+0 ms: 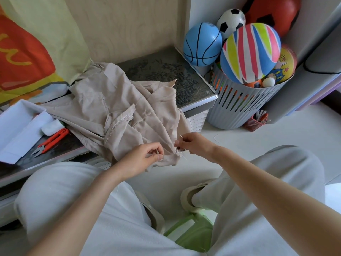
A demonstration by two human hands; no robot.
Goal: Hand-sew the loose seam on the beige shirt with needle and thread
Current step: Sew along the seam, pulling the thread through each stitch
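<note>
Shirt hem hangs off the table edge, pinched by left hand; right hand pinches needle, thread barely visible.

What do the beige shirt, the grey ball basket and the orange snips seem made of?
Beige shirt: thin woven cloth, matte; it creases softly and frays at the edges. Grey basket: likely moulded plastic, smooth, with even slats. Orange snips: glossy handles, probably plastic, with greyish metal-looking blades.
</note>
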